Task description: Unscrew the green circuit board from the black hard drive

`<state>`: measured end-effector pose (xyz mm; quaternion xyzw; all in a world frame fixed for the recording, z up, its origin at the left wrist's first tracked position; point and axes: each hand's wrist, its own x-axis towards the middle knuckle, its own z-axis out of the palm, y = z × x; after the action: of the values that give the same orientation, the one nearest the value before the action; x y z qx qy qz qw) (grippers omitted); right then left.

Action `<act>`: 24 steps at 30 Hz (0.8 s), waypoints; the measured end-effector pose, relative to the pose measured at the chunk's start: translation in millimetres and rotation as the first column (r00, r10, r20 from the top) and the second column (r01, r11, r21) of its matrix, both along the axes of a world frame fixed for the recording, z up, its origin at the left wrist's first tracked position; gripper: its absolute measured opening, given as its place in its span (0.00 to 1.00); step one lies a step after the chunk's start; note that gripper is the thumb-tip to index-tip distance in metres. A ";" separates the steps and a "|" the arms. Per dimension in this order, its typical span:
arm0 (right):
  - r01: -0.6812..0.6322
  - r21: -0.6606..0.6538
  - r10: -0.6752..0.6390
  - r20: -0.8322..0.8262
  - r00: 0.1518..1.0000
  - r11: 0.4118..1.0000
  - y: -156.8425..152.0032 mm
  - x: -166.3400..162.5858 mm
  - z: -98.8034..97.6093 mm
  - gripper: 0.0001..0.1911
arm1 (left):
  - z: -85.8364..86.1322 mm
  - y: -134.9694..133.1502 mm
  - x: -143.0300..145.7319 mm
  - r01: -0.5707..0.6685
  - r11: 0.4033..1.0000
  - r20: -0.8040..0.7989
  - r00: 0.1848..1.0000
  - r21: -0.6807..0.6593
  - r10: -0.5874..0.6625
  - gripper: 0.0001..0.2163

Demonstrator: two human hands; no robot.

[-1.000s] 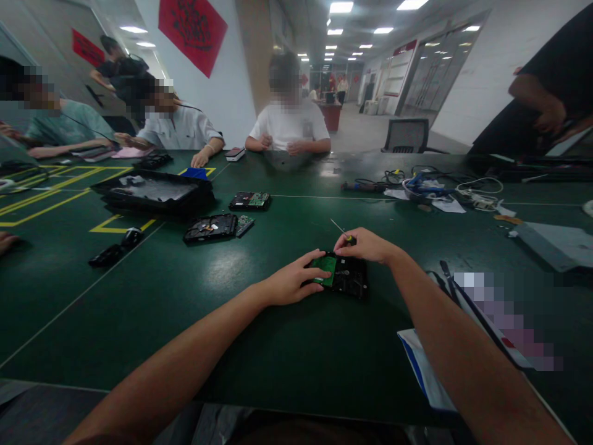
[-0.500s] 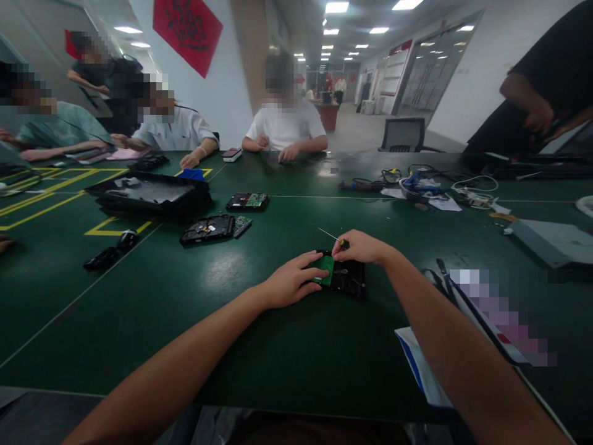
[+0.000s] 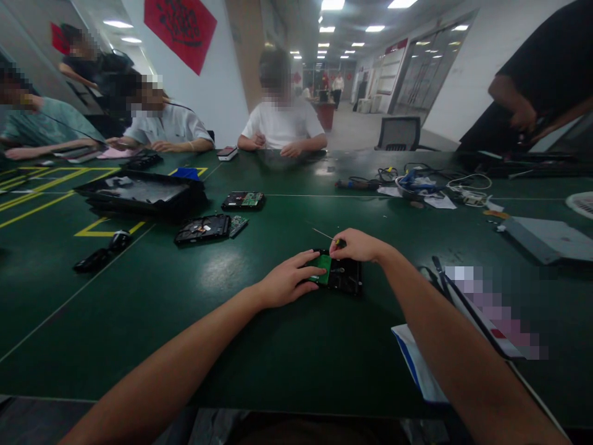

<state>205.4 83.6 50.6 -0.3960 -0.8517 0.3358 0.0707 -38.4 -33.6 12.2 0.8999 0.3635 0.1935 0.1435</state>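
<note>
A black hard drive (image 3: 348, 278) with a green circuit board (image 3: 323, 275) lies on the table in front of me, board side up. Spread over its left part, my left hand (image 3: 291, 279) rests with fingers apart, one of them on the board and the others near the edges. My right hand (image 3: 356, 245) pinches a thin screwdriver (image 3: 340, 242) with a dark and yellow handle. Its metal shaft points up and to the left, away from the board. The right fingertips are at the drive's far edge; whether they touch it I cannot tell.
Farther off lie an opened drive (image 3: 204, 228), a loose circuit board (image 3: 238, 225) and another drive (image 3: 243, 199). A black tray (image 3: 139, 191) stands at left. Tangled cables (image 3: 419, 184) and a grey metal case (image 3: 549, 238) are at right. People sit across the table.
The view has shifted slightly. Both hands stay at the drive, and the screwdriver still points away from it. Across the table, a seated person's hand has drawn back from the blue item.
</note>
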 end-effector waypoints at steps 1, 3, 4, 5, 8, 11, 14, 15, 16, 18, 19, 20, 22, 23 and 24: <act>0.000 -0.004 -0.001 -0.006 1.000 1.000 -0.4 0.0 0.5 0.09 | 0.0 0.0 -0.1 0.003 1.000 -0.001 1.000 0.001 -0.003 0.19; 0.000 -0.016 0.000 -0.012 1.000 1.000 -1.5 -0.4 1.0 0.10 | 0.4 0.2 -0.1 0.008 1.000 0.000 1.000 0.003 -0.008 0.19; -0.003 -0.019 0.003 -0.010 1.000 1.000 -1.9 -0.7 1.1 0.10 | 0.8 0.2 0.0 0.009 1.000 0.000 1.000 0.003 -0.009 0.19; -0.008 -0.019 0.008 -0.005 1.000 1.000 -2.3 -1.1 0.9 0.09 | 1.3 0.2 0.0 0.008 1.000 -0.001 1.000 0.001 -0.008 0.19; -0.017 -0.007 0.017 0.015 1.000 1.000 -2.5 -2.0 0.1 0.09 | 2.8 0.0 0.1 0.004 1.000 -0.006 1.000 -0.008 -0.004 0.19; -0.005 -0.001 0.005 0.017 1.000 1.000 -2.1 -2.5 -0.8 0.09 | 3.3 -0.3 0.2 0.008 1.000 -0.005 1.000 -0.008 -0.008 0.19; 0.012 0.000 -0.012 0.018 1.000 1.000 -1.6 -2.7 -1.3 0.10 | 1.9 0.1 0.1 0.012 1.000 -0.003 1.000 -0.003 -0.012 0.19; 0.016 0.003 -0.016 0.023 1.000 1.000 -1.5 -2.9 -1.4 0.10 | 1.0 0.6 -0.1 0.012 1.000 0.001 1.000 -0.002 -0.012 0.19; 0.018 0.008 -0.018 0.031 0.999 1.000 -1.4 -3.0 -1.4 0.10 | 0.1 1.1 -0.3 0.015 1.000 0.007 1.000 0.000 -0.015 0.19; 0.014 0.019 -0.015 0.046 0.999 1.000 -1.6 -3.4 -1.1 0.10 | -1.5 2.2 -0.7 0.028 1.000 0.023 0.999 0.007 -0.028 0.19; 0.011 0.023 -0.012 0.051 0.999 1.000 -1.8 -3.5 -0.9 0.11 | -2.0 2.6 -0.9 0.035 0.999 0.029 0.999 0.009 -0.035 0.19; 0.008 0.025 -0.009 0.053 0.999 1.000 -2.1 -3.7 -0.6 0.11 | -2.3 2.8 -1.2 0.039 0.999 0.033 0.999 0.011 -0.040 0.19; 0.006 0.025 -0.007 0.052 0.999 1.000 -2.7 -3.7 0.0 0.11 | -2.0 2.7 -1.4 0.040 0.999 0.032 0.999 0.012 -0.040 0.19; 0.005 0.025 -0.006 0.052 0.999 1.000 -2.9 -3.7 0.3 0.11 | -1.6 2.5 -1.5 0.038 0.999 0.029 0.999 0.011 -0.038 0.19; 0.005 0.026 -0.006 0.054 0.999 1.000 -3.1 -3.6 0.4 0.11 | -1.1 2.3 -1.5 0.037 0.999 0.026 0.999 0.010 -0.037 0.19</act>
<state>201.7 80.6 51.0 -0.4062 -0.8566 0.3137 0.0538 -40.0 -31.3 11.1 0.9046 0.3439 0.2044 0.1473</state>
